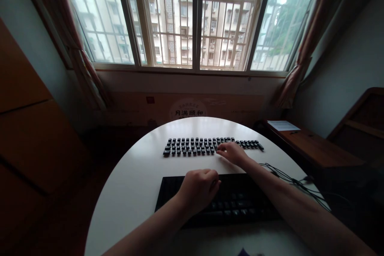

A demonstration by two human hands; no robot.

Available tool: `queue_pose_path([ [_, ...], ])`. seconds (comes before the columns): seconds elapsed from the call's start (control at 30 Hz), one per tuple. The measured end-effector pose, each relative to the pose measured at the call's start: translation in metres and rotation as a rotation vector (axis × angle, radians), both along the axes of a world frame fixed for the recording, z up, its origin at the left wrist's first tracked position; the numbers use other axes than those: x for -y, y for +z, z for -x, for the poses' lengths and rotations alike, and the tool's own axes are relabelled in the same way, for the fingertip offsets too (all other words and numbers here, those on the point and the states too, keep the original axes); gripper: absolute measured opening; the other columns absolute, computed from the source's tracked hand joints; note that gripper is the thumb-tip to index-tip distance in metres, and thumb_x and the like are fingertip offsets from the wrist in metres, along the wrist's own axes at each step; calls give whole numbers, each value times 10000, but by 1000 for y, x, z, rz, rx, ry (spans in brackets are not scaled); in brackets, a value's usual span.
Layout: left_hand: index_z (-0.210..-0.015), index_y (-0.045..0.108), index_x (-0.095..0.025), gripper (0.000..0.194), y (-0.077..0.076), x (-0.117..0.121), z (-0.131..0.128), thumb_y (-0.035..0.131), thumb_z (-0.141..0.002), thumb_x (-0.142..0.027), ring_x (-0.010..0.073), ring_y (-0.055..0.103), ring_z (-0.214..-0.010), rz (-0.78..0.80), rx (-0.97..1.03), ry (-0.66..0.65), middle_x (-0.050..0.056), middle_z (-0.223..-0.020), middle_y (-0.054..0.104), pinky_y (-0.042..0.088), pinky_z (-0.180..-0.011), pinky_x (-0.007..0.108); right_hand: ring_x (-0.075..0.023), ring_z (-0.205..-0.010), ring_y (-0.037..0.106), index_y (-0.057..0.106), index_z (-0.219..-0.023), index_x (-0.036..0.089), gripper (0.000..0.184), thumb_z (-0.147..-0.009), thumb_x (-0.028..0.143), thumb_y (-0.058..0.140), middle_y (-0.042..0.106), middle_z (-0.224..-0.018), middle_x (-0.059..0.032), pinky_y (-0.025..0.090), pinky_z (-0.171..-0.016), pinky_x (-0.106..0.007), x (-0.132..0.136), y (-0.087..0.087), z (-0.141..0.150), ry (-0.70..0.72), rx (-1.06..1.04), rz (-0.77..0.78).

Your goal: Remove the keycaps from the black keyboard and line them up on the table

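Note:
Loose black keycaps (192, 146) stand in several rows on a white round table (129, 176). My right hand (232, 153) reaches over to the right half of these rows, its thumb and fingers drawn together at a keycap in the nearest row; the fingers partly hide it. Closer to me lies a black keyboard (231, 198), with some keys visible in its lower part. Above its left-middle part is my left hand (200, 186), curled closed. Something small and dark shows between those fingers, too unclear to name.
Dark cables (295, 182) lie along the table's right edge, beside my right forearm. A wooden side table (327, 144) with a sheet of paper (283, 125) stands at the right. Ahead are a barred window (196, 28) and tied curtains (82, 62).

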State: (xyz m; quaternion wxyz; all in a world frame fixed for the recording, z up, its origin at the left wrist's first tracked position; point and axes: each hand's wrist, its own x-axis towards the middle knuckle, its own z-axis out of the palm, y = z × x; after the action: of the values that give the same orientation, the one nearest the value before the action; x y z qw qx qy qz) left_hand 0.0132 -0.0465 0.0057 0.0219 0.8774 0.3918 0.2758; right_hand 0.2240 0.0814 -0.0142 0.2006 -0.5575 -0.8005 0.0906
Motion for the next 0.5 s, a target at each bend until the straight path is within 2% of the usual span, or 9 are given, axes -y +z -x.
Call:
queue_pose_path([
  [0.1, -768, 589, -201, 89, 1, 0, -1, 588, -854, -223, 148, 591, -597, 30, -8, 10, -11, -695, 655, 374, -545, 239, -231, -898, 708, 768, -1025, 260, 230, -863, 359, 638, 780, -956, -41, 486, -773, -286, 4, -8, -2, -19, 40, -6],
  [0.23, -772, 592, -200, 80, 0, -1, -3, 592, -848, -224, 161, 609, -621, 79, -50, 6, -3, -712, 665, 404, -561, 242, -245, -959, 699, 762, -1047, 256, 245, -868, 353, 626, 773, -1016, -54, 483, -793, -295, 7, -10, -2, -38, 67, -11],
  [0.4, -771, 596, -196, 77, 1, -1, -2, 597, -846, -213, 161, 613, -624, 111, -55, 11, 0, -727, 678, 409, -562, 240, -221, -864, 707, 709, -1149, 255, 315, -850, 334, 651, 775, -946, -31, 481, -732, -278, 7, -8, -3, -63, 45, -26],
  [0.5, -776, 602, -195, 70, 2, -1, -2, 602, -846, -203, 159, 610, -620, 117, -57, 12, -2, -727, 681, 406, -563, 237, -210, -878, 704, 737, -1051, 265, 223, -855, 314, 643, 772, -950, -14, 482, -742, -274, 7, -8, -3, -59, 32, -37],
])
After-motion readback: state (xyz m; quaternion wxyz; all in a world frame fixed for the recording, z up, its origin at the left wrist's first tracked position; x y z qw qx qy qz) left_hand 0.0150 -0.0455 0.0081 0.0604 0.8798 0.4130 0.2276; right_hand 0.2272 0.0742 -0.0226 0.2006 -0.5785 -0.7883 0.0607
